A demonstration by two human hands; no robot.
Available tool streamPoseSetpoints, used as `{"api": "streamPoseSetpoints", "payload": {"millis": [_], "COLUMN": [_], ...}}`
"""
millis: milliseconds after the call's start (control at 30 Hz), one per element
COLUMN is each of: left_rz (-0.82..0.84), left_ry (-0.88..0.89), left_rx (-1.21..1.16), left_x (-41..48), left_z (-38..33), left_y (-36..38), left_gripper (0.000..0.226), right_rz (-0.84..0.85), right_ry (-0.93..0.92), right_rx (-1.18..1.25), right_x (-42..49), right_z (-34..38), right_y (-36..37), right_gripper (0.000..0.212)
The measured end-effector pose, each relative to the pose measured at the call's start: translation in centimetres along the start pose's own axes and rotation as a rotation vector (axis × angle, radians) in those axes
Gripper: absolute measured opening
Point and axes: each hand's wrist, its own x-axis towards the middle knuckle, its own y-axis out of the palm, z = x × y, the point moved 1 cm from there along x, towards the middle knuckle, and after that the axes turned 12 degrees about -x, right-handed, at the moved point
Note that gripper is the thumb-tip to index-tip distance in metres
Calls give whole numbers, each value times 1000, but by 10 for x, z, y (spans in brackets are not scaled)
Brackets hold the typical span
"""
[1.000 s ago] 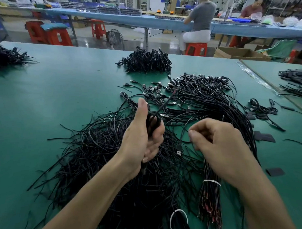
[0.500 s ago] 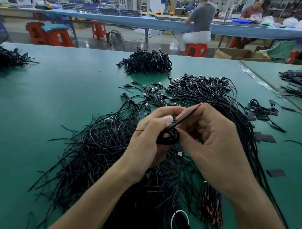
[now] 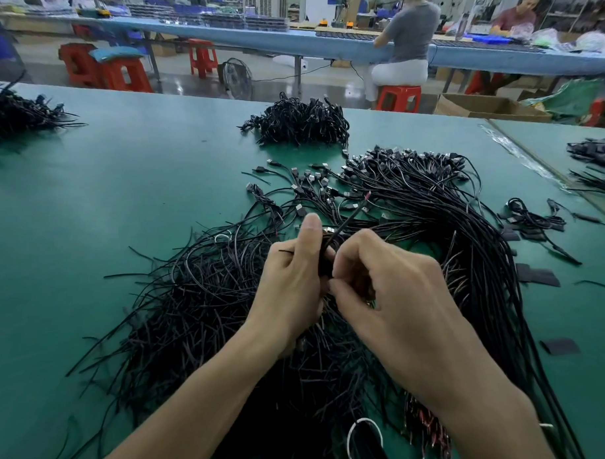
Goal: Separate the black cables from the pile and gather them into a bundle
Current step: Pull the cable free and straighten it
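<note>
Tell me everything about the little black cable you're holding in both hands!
The cable is thin, black and looks rubbery. Most of it is wound into a small coil, largely hidden between the left hand and the right hand, which both grip it. One straight end pokes up and to the right, with a reddish tip. It is held above the big pile of black cables on the green table.

The cable pile (image 3: pixel 211 301) lies mid-table (image 3: pixel 121 187), with another heap (image 3: pixel 297 123) behind it.
</note>
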Motion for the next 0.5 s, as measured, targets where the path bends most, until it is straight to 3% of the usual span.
{"api": "streamPoseSetpoints", "payload": {"millis": [100,200,367,500], "left_rz": [99,246,388,571], "left_ry": [-118,-411,-723,-759], "left_rx": [-11,10,-90,-269], "left_x": [2,-4,-5,-5], "left_z": [5,5,4,0], "left_y": [-5,-9,-7,-9], "left_gripper": [60,48,67,73], "right_rz": [52,66,76,62], "right_ry": [-72,-158,-73,38], "right_rx": [-72,-172,12,157], "right_x": [1,2,3,2], "right_z": [3,9,-5,-14], "right_y": [-1,-2,-6,-8], "right_gripper": [19,18,17,20]}}
